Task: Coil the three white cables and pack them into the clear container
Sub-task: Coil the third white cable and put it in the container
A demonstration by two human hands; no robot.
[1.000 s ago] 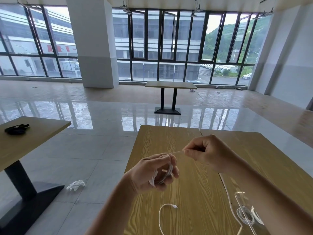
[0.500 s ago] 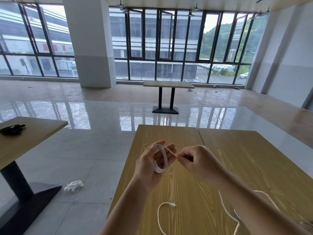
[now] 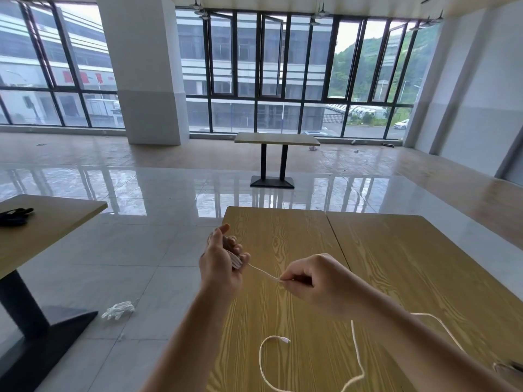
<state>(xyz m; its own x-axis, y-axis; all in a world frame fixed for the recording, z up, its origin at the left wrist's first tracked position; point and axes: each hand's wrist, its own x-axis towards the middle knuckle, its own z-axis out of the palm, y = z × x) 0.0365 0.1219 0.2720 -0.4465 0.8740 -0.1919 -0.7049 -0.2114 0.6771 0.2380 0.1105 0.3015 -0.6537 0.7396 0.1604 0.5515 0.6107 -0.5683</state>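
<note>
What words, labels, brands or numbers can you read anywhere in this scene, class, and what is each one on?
No text here can be read.
Red characters on the building outside the windows: too blurred to read.
White cable between the left hand and right hand: no marking visible.
Wooden table: no label.
Dark object on the side table: no legible print.

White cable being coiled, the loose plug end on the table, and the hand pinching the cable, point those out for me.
white cable (image 3: 261, 271), head view, on the taut strand between the hands.
plug end (image 3: 285, 340), head view, on the connector tip.
right hand (image 3: 314, 278), head view, on the knuckles.
</note>
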